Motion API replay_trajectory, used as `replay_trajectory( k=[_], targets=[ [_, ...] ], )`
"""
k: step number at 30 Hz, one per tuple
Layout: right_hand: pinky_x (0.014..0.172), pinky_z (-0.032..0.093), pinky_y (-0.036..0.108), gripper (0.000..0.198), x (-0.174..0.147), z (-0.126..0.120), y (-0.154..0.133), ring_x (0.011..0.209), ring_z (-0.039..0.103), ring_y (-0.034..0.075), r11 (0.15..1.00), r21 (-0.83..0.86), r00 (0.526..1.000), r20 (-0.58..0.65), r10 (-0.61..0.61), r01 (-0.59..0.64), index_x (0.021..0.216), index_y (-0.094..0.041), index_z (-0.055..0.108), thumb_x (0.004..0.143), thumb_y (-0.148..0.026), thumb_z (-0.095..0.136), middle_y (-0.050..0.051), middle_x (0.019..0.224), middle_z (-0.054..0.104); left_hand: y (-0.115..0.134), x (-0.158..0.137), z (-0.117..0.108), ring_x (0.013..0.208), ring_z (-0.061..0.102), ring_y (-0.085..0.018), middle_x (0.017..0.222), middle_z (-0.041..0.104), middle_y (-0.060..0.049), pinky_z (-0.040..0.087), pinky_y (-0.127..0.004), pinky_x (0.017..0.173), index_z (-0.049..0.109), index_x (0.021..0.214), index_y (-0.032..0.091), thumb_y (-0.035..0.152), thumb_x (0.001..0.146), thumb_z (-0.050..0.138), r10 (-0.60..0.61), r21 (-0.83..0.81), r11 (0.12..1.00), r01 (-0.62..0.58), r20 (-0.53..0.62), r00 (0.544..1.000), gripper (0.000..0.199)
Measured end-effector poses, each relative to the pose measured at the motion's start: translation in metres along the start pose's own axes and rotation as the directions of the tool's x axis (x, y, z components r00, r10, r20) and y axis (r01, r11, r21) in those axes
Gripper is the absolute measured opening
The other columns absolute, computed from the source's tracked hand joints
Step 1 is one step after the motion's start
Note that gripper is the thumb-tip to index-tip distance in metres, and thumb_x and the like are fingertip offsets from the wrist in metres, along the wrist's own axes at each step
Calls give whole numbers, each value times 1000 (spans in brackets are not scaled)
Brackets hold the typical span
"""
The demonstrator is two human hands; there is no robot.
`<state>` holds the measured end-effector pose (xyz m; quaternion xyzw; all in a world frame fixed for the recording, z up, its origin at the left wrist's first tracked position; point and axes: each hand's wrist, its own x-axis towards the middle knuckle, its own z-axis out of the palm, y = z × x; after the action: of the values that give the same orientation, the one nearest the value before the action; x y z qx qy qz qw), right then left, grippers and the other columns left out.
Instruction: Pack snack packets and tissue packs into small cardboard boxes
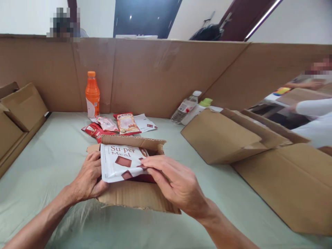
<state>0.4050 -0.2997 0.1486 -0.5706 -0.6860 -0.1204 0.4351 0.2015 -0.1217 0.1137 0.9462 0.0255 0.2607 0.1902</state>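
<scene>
A small open cardboard box stands in front of me with its near flap folded out toward me. Across its opening lies a white "Su-per Meal" pouch printed with brown squares, partly over the box's rim. My right hand pinches the pouch's right edge between thumb and fingers. On the other side, my left hand grips the left wall of the box, next to the pouch's left edge. Something dark red shows inside the box under the pouch; most of it is hidden.
Behind the box lie red and pink snack packets, a red-and-white snack bag and a flat white pouch. An orange drink bottle stands by the cardboard wall. Tilted bottles and folded boxes are rightward. A person works far right.
</scene>
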Motion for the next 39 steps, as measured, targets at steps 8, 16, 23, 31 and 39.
replay_trajectory(
  k=[8,16,23,31,39],
  targets=[
    [69,60,31,22,-4,21,-4,79,74,19,994,-86,996,69,-55,61,101,-21,68,96,-7,51,7,92,78,5,-1,-7,125,57,-31,135,69,-7,38,-47,112,71,126,28,61,105,26,18,-13,1000,-18,44,999,60],
    [76,61,31,18,-3,20,1,86,73,18,1000,19,987,163,-6,3,100,-20,65,96,-8,52,5,95,77,9,2,-11,121,58,-31,125,72,-9,37,-49,113,73,109,23,71,101,31,24,-28,999,-23,45,999,64],
    [75,60,31,23,-3,20,0,87,74,19,999,19,984,168,-53,50,102,-20,67,94,-4,52,6,95,77,6,-4,-5,123,57,-30,131,69,-10,38,-48,113,72,112,22,56,104,36,-1,0,1000,1,-4,1000,50],
    [75,61,29,20,-4,23,4,86,73,18,996,17,989,119,-93,91,101,-19,68,96,-5,54,7,95,77,0,-8,-3,128,53,-34,137,64,-12,37,-50,113,71,115,21,65,100,40,17,-79,997,-19,-26,1000,56],
    [73,61,29,21,-5,25,4,84,74,18,994,-5,991,85,-107,108,101,-19,68,95,-5,54,8,96,78,2,-8,0,126,55,-33,133,67,-10,35,-51,114,73,111,22,46,102,45,18,-44,999,-21,-52,998,38]
  ],
)
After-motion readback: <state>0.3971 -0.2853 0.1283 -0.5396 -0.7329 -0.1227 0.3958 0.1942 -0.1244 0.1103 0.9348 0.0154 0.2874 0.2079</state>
